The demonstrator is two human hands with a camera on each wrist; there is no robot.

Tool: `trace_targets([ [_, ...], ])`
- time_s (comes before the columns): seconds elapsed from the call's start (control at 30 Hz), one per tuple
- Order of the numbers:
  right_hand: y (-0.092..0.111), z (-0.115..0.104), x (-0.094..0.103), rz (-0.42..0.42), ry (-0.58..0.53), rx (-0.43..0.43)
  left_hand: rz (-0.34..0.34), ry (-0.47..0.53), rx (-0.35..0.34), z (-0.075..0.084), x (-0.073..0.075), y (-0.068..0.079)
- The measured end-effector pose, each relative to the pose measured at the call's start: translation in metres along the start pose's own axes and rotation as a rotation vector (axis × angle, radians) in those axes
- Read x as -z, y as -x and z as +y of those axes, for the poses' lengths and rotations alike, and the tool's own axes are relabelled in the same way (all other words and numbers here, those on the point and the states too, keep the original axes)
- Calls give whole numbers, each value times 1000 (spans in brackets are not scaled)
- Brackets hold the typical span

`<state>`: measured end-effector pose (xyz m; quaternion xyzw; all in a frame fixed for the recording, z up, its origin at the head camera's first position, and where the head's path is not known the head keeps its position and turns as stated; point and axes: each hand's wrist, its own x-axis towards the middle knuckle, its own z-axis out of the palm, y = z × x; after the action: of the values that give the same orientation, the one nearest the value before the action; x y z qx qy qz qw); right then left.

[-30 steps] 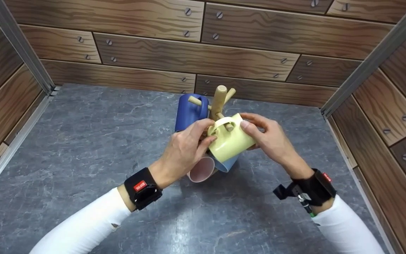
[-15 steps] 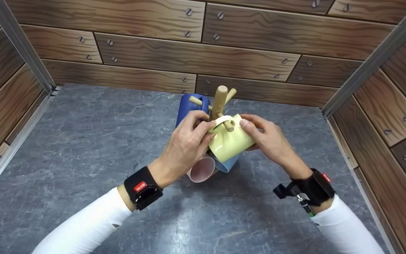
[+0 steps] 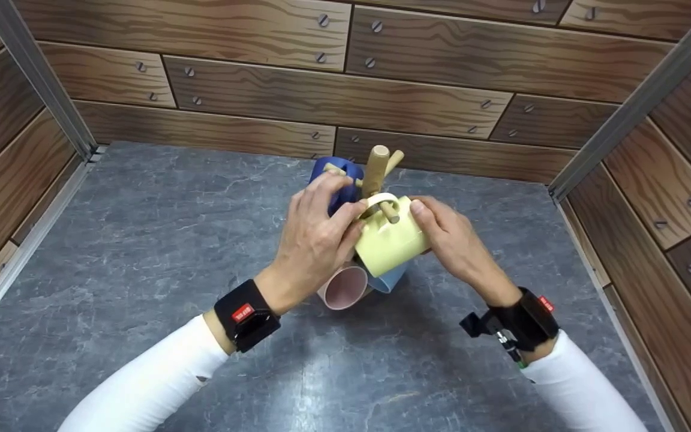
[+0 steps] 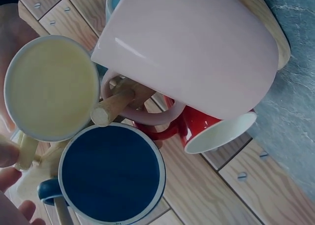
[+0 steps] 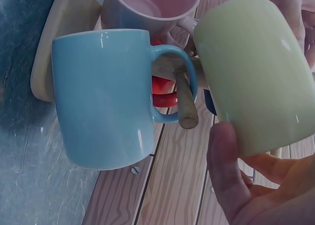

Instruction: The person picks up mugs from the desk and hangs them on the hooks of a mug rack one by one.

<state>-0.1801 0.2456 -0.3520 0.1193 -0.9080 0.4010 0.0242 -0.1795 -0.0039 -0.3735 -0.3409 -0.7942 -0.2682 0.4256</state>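
Observation:
A pale yellow mug point(image 3: 390, 237) hangs tilted, its handle around a peg of the wooden mug tree point(image 3: 375, 171). My left hand point(image 3: 315, 234) pinches the handle; in the left wrist view its fingertips show beside that handle point(image 4: 27, 151). With thumb and fingers, my right hand point(image 3: 456, 240) holds the mug's closed end. Below the yellow mug are a pink mug point(image 3: 345, 288) and a light blue mug point(image 3: 388, 278), the latter's handle around a peg in the right wrist view. The dark blue mug point(image 3: 342, 201) hangs behind my left fingers, partly covered.
A red mug point(image 4: 192, 131) hangs low on the tree, seen in the left wrist view. The tree's wooden base point(image 5: 44, 62) stands on a grey marbled tabletop point(image 3: 171, 240). Wood-patterned walls point(image 3: 261, 78) with metal corner posts enclose the back and sides.
My left fingers have spread and lifted in front of the dark blue mug, hiding more of it. My right hand has shifted slightly left. The yellow mug has stayed on the peg, its tilt slightly changed.

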Motion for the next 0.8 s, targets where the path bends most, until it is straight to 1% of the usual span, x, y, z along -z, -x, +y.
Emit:
trace_targets([
  [0.17,-1,2,-1,16,5,4,-14,20,5,-2,0,2],
  [0.33,-1,3,-2,22,29,26,-32,52,12,-3,1,6],
  [0.5,1,4,1,49,39,49,-10,78,26,-7,4,12],
  [0.7,5,10,9,99,37,68,13,67,54,-19,10,20],
  [0.8,7,15,12,111,59,76,-11,49,81,-28,16,24],
])
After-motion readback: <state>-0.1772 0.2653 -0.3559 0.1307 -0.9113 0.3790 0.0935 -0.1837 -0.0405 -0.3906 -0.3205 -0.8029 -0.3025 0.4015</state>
